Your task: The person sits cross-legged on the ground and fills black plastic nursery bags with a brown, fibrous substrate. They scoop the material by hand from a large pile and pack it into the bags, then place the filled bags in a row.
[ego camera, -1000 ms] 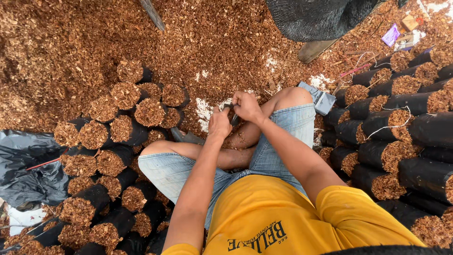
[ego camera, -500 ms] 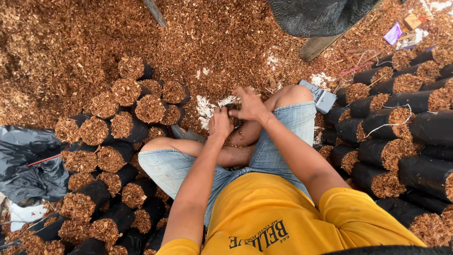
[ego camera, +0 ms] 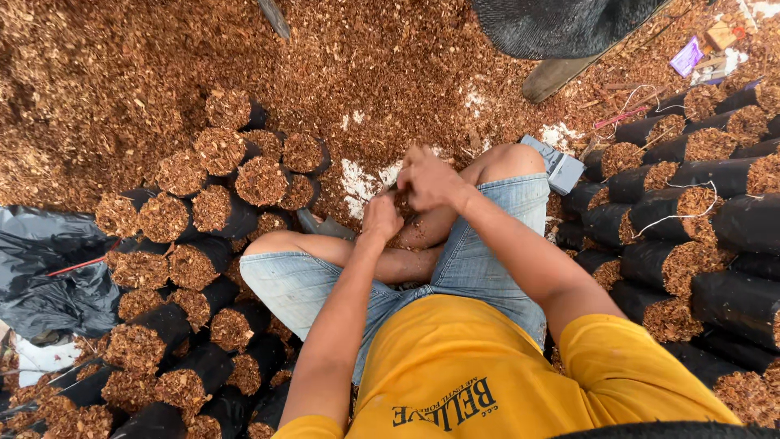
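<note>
At the left edge of the floor lies a crumpled black plastic sheet [ego camera: 49,276], with a stack of black bags [ego camera: 187,268] packed with brown wood chips just beside it. The left hand [ego camera: 382,218] reaches forward on a straight arm, fingers curled closed, over the crossed legs; what it grips is hidden. The right hand [ego camera: 429,177], elbow bent, sits just above and touches it, fingers closed too. Loose wood chips [ego camera: 162,65] cover the floor ahead. More filled bags [ego camera: 691,211] lie stacked at the right edge.
</note>
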